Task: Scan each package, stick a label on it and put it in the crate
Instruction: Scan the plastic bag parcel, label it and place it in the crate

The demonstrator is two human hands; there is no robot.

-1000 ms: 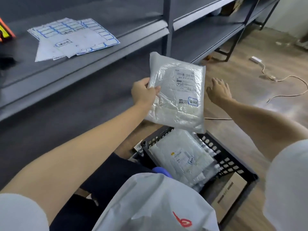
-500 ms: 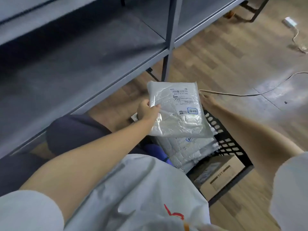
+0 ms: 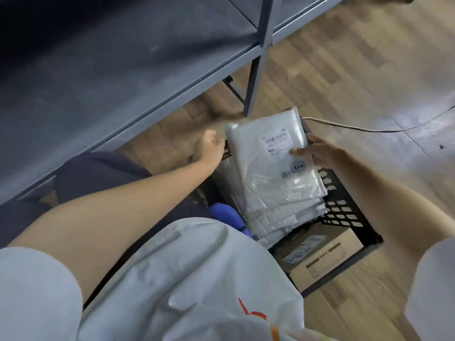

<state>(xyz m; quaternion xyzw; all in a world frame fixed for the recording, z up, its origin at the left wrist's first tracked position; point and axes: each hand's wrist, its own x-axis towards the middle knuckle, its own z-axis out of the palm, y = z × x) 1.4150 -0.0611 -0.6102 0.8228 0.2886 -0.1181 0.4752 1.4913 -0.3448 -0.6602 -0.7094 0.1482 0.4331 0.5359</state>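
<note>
A grey plastic package (image 3: 273, 163) with a white shipping label and a small blue-edged sticker lies tilted on a stack of similar packages (image 3: 275, 222) inside the black mesh crate (image 3: 344, 212). My right hand (image 3: 320, 153) holds its right edge, thumb on top near the label and fingers behind. Just off the package's upper left corner, my left hand (image 3: 209, 148) is loosely curled and holds nothing.
A cardboard box (image 3: 325, 254) sits in the crate's near end. A large white bag (image 3: 197, 279) lies on my lap, a blue object (image 3: 224, 212) beside it. The grey metal shelf (image 3: 98, 82) and its post (image 3: 256, 82) stand ahead. A cable (image 3: 369, 129) crosses the wooden floor.
The package came down from in front of the shelf onto the stack in the crate. My left hand let go of its left edge and my right hand took the right edge.
</note>
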